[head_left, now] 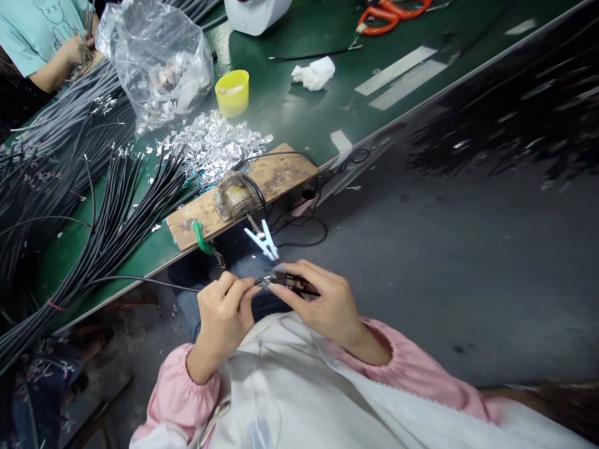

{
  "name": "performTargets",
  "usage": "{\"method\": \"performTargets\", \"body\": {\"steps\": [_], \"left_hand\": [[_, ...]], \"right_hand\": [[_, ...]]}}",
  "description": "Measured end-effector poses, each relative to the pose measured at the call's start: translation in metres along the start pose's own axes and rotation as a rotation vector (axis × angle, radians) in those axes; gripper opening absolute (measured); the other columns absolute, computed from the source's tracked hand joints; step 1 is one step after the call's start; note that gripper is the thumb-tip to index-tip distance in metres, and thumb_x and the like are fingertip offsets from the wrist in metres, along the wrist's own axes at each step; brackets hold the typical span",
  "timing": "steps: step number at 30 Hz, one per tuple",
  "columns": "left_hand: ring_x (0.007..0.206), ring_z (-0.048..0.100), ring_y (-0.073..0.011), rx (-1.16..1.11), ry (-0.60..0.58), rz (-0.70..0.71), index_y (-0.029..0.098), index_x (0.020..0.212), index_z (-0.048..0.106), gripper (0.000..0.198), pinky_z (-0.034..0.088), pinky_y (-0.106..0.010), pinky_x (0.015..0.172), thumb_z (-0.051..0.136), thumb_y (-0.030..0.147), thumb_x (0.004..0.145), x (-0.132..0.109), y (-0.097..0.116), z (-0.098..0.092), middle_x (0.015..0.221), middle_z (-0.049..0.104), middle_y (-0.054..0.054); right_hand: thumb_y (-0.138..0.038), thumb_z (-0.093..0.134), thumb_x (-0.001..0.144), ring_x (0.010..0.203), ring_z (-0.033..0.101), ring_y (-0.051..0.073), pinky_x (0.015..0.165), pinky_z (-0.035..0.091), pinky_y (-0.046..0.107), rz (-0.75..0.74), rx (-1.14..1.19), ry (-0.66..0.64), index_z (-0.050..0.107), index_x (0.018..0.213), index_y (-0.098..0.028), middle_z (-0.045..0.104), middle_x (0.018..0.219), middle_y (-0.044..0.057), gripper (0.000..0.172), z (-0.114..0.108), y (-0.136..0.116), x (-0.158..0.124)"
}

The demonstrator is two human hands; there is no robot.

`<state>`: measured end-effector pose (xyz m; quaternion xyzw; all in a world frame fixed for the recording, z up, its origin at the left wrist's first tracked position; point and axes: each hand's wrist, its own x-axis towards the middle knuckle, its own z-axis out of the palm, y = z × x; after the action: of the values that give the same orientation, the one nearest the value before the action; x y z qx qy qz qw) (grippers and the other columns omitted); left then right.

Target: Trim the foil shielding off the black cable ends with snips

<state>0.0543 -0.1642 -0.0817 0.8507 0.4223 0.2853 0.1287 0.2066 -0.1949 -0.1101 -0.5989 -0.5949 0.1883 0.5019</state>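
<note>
My left hand (224,312) pinches the end of a thin black cable (140,280) that runs left toward the bench. My right hand (318,299) is closed on a small dark cutting tool (292,284), its tip meeting the cable's foil-wrapped end between the two hands. Both hands hover over my lap, just below the bench edge. A wooden block (243,193) with a metal fixture (234,196) and a pale blue clip (262,240) sits right above them.
Bundles of black and grey cables (93,212) cover the green bench (290,106) at left. Foil scraps (213,143), a plastic bag (159,59), a yellow cup (232,92), crumpled tissue (314,73) and orange scissors (388,15) lie beyond. Another person's arm (51,62) works at top left.
</note>
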Motion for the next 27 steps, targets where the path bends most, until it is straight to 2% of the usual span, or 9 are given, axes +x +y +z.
{"method": "performTargets", "body": {"steps": [3, 5, 7, 10, 13, 16, 20, 24, 27], "left_hand": [[0.057, 0.053, -0.0084, 0.027, -0.04, 0.004, 0.016, 0.081, 0.063, 0.014, 0.04, -0.02, 0.053, 0.05, 0.017, 0.087, 0.0, -0.004, 0.002, 0.068, 0.058, 0.0], [0.056, 0.053, -0.0087, 0.052, -0.096, -0.046, 0.016, 0.077, 0.063, 0.016, 0.039, -0.021, 0.052, 0.05, 0.017, 0.087, -0.002, -0.01, 0.006, 0.068, 0.057, 0.0], [0.055, 0.053, -0.0083, 0.048, -0.151, -0.118, 0.016, 0.074, 0.063, 0.018, 0.039, -0.02, 0.051, 0.05, 0.016, 0.087, -0.005, -0.015, 0.01, 0.068, 0.056, 0.0], [0.056, 0.053, -0.0081, 0.023, -0.092, -0.152, 0.016, 0.077, 0.063, 0.015, 0.039, -0.019, 0.051, 0.051, 0.016, 0.086, -0.009, -0.016, 0.014, 0.067, 0.055, 0.001], [0.054, 0.051, -0.0084, 0.09, 0.031, -0.042, 0.015, 0.079, 0.063, 0.014, 0.037, -0.02, 0.05, 0.051, 0.016, 0.086, -0.008, -0.009, 0.014, 0.064, 0.053, 0.001], [0.051, 0.048, -0.0089, 0.179, 0.072, 0.059, 0.015, 0.077, 0.061, 0.016, 0.034, -0.021, 0.048, 0.048, 0.014, 0.087, -0.004, -0.004, 0.013, 0.061, 0.051, 0.001], [0.05, 0.047, -0.0087, 0.228, 0.081, 0.095, 0.016, 0.075, 0.059, 0.017, 0.033, -0.021, 0.047, 0.047, 0.014, 0.087, -0.004, -0.004, 0.014, 0.059, 0.049, 0.002], [0.052, 0.05, -0.0084, 0.237, 0.051, 0.047, 0.016, 0.081, 0.06, 0.017, 0.036, -0.02, 0.049, 0.045, 0.017, 0.089, -0.008, -0.004, 0.015, 0.063, 0.05, 0.001], [0.056, 0.053, -0.0099, 0.24, -0.003, 0.021, 0.016, 0.084, 0.061, 0.019, 0.038, -0.021, 0.051, 0.043, 0.018, 0.09, -0.008, -0.003, 0.013, 0.067, 0.053, -0.001]], "right_hand": [[-0.043, 0.063, 0.075, 0.047, 0.051, 0.01, 0.041, 0.039, 0.021, 0.322, 0.477, -0.077, 0.059, 0.078, -0.018, 0.057, 0.06, 0.0, 0.026, 0.003, 0.002, 0.002], [-0.055, 0.057, 0.076, 0.038, 0.036, 0.007, 0.034, 0.029, 0.02, 0.443, 0.708, -0.024, 0.055, 0.074, -0.021, 0.046, 0.052, -0.004, 0.035, -0.002, 0.004, 0.007], [-0.063, 0.044, 0.079, 0.035, 0.022, 0.006, 0.032, 0.021, 0.021, 0.468, 0.776, 0.097, 0.05, 0.069, -0.023, 0.033, 0.05, -0.007, 0.042, -0.01, 0.007, 0.013], [-0.054, 0.054, 0.077, 0.035, 0.024, 0.006, 0.034, 0.024, 0.021, 0.399, 0.536, 0.216, 0.049, 0.062, -0.022, 0.031, 0.048, -0.007, 0.036, -0.015, 0.009, 0.016], [-0.03, 0.072, 0.063, 0.039, 0.038, 0.007, 0.038, 0.03, 0.021, 0.313, 0.367, 0.088, 0.057, 0.055, -0.019, 0.045, 0.046, -0.004, 0.021, -0.006, 0.004, 0.01], [-0.022, 0.062, 0.07, 0.041, 0.042, 0.007, 0.04, 0.033, 0.02, 0.186, 0.207, -0.036, 0.064, 0.062, -0.017, 0.054, 0.052, -0.001, 0.01, 0.009, -0.004, 0.005], [-0.017, 0.054, 0.074, 0.044, 0.046, 0.008, 0.041, 0.036, 0.019, 0.119, 0.156, -0.042, 0.061, 0.06, -0.015, 0.056, 0.053, 0.0, 0.016, 0.016, -0.008, 0.008], [-0.013, 0.051, 0.074, 0.039, 0.04, 0.006, 0.037, 0.032, 0.018, 0.075, 0.13, 0.017, 0.052, 0.05, -0.016, 0.05, 0.046, -0.002, 0.025, 0.016, -0.008, 0.011], [-0.012, 0.051, 0.075, 0.039, 0.041, 0.007, 0.038, 0.033, 0.019, 0.056, 0.127, 0.051, 0.052, 0.051, -0.017, 0.05, 0.046, -0.002, 0.024, 0.019, -0.008, 0.007]]}}
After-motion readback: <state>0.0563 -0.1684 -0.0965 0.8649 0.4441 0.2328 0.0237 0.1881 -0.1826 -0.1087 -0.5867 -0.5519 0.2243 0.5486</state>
